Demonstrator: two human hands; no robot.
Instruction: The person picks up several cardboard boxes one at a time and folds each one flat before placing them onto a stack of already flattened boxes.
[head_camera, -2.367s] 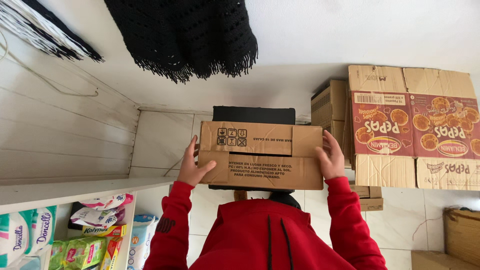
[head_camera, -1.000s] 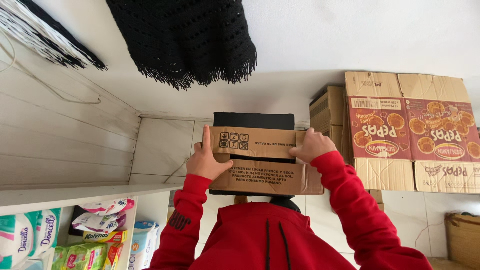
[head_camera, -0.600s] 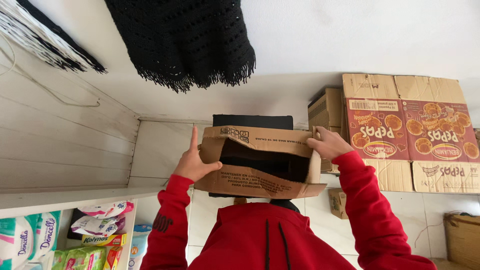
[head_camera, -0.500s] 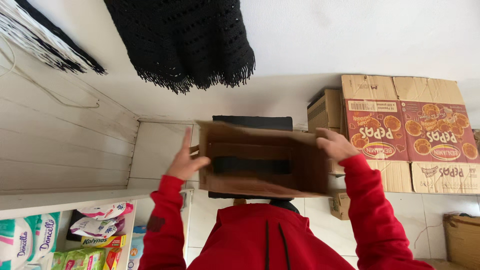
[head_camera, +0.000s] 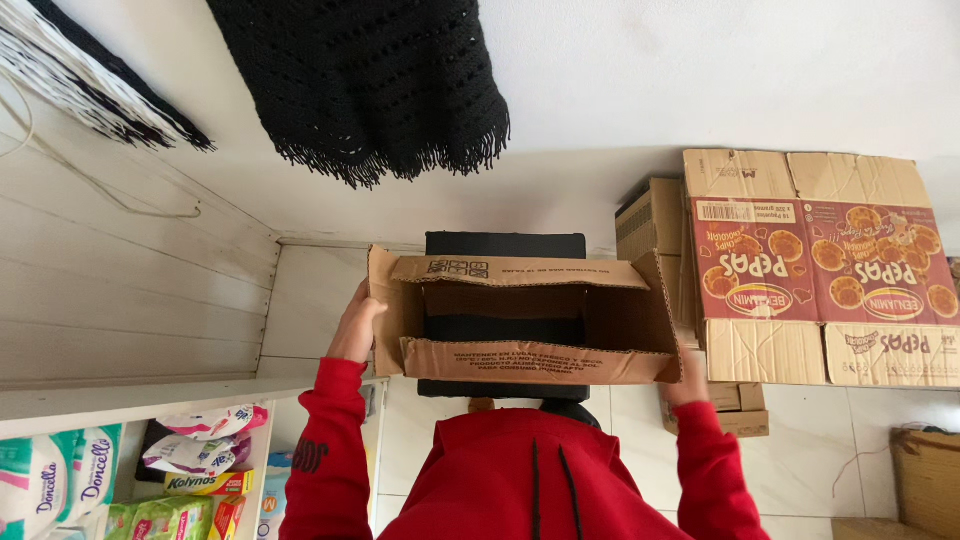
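Both hands' fingers grip open cardboard box side edges: left hand, right hand.

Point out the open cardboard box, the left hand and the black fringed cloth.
Open cardboard box (head_camera: 520, 358), head view, on its lower front flap.
Left hand (head_camera: 357, 322), head view, on the back of the hand.
Black fringed cloth (head_camera: 370, 80), head view, on the knitted middle.

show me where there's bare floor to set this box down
For the held box: bare tile between the right sleeve and the brown box at the edge; a narrow strip between shelf and hoodie. Crowded by the stacked cartons and on the packed shelf.
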